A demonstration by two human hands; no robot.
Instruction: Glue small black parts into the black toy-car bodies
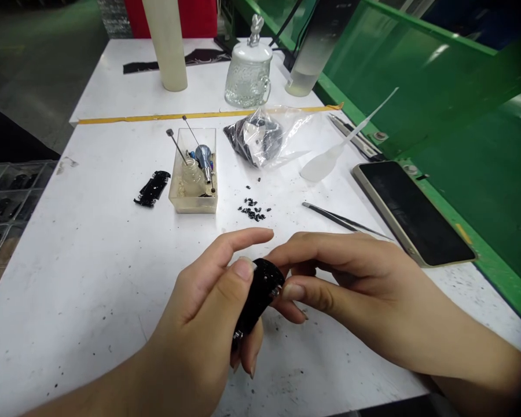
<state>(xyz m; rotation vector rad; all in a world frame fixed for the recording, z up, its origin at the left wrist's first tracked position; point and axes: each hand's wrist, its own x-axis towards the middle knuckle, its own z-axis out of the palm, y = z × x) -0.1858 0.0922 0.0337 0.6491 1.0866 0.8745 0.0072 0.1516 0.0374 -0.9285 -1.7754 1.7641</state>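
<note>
My left hand (217, 307) grips a glossy black curved part (259, 289) between the thumb on top and the fingers beneath. Small fittings show along the part's right edge and lower end. At that right edge, my right hand (330, 278) pinches with its thumb and fingers; any tiny piece between the fingertips is hidden. Beyond the hands lies a loose scatter of tiny black pieces (255, 215). To the right of them rest black tweezers (330, 215). Several similar black parts (153, 189) lie together on the table at the left.
A clear plastic box (194, 205) holds a small glass jar and thin tools. Behind are a plastic bag of dark pieces (260, 139), a squeeze dropper (323, 163) and a lidded glass mug (248, 75). A phone (417, 211) lies by the green partition (473, 150). Compartment trays (8, 200) stand left.
</note>
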